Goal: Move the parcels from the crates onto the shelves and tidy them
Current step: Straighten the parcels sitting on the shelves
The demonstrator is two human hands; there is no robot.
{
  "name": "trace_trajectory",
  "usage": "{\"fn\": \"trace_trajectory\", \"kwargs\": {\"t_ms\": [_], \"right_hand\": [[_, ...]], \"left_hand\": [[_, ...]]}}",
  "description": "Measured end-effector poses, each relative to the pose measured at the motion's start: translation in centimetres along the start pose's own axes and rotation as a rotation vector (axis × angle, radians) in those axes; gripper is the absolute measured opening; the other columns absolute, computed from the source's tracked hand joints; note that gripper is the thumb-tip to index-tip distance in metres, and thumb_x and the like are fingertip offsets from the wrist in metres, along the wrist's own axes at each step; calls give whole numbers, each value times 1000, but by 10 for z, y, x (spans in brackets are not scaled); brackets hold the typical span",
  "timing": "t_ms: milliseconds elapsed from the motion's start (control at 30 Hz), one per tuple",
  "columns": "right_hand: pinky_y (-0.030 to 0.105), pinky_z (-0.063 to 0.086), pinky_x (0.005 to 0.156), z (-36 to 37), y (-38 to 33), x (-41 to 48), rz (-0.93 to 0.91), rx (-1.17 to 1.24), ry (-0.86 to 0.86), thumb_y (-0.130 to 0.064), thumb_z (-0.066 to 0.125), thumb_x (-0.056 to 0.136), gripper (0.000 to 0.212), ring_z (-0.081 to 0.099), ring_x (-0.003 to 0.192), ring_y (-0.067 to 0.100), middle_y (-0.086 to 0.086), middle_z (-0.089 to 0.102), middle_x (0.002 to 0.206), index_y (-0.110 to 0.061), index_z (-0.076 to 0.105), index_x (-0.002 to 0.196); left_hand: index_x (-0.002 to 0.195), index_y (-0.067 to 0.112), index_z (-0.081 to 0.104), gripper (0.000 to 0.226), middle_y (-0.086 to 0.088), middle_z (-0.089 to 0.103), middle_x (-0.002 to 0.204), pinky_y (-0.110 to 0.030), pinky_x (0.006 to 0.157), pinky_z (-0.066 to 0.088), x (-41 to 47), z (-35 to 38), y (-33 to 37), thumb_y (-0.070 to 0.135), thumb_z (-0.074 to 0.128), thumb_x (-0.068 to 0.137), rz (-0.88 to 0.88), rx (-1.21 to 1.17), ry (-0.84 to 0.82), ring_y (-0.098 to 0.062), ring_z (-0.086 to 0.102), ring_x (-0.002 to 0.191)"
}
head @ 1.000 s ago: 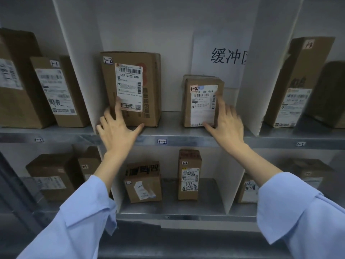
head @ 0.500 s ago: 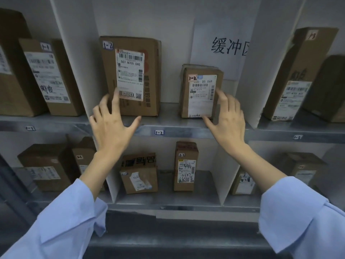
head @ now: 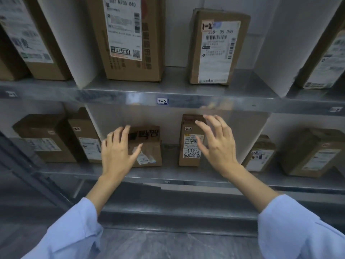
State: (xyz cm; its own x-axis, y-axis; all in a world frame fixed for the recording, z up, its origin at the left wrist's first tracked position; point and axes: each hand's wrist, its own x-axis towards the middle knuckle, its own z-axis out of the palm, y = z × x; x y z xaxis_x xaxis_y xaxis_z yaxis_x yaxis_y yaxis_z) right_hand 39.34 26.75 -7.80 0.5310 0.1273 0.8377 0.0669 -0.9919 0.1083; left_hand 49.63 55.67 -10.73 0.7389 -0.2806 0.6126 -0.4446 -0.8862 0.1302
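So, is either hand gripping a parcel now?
No, the left hand and right hand are open, fingers spread, before the squat parcel and tall parcel.

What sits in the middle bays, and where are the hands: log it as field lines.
upper bay: large parcel left, smaller parcel tagged 1-2 right, both upright
lower bay: squat parcel left, narrow parcel tagged 2-2 right
left hand: fingers spread, in front of squat parcel
right hand: fingers spread, in front of narrow parcel
contact: unclear
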Motion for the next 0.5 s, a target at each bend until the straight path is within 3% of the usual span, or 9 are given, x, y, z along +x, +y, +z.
{"fn": "trace_trajectory", "kwargs": {"t_ms": [200,333,500], "right_hand": [[46,52,77,41,5,-26,224,-43,-234,-34,68,85,51,53,107,38,18,52,121,-11,50,126],[45,54,73,61,14,-28,335,9,-348,-39,79,76,79,47,118,34,14,49,132,-14,42,142],[51,57,74,84,27,-38,450,106,-380,-33,82,75,91,46,126,39,16,41,142,-18,29,147]], "left_hand": [[138,6,41,76,-21,48,127,-49,85,48,-14,44,-13,46,72,81,-174,-97,-234,-40,49,109],[138,7,42,79,-24,46,125,-51,90,46,-15,60,-16,43,77,77,-242,-150,-228,-42,45,110],[146,18,34,85,-22,43,126,-53,85,49,-13,72,-22,45,76,77,-339,-223,-245,-42,42,114]]}}
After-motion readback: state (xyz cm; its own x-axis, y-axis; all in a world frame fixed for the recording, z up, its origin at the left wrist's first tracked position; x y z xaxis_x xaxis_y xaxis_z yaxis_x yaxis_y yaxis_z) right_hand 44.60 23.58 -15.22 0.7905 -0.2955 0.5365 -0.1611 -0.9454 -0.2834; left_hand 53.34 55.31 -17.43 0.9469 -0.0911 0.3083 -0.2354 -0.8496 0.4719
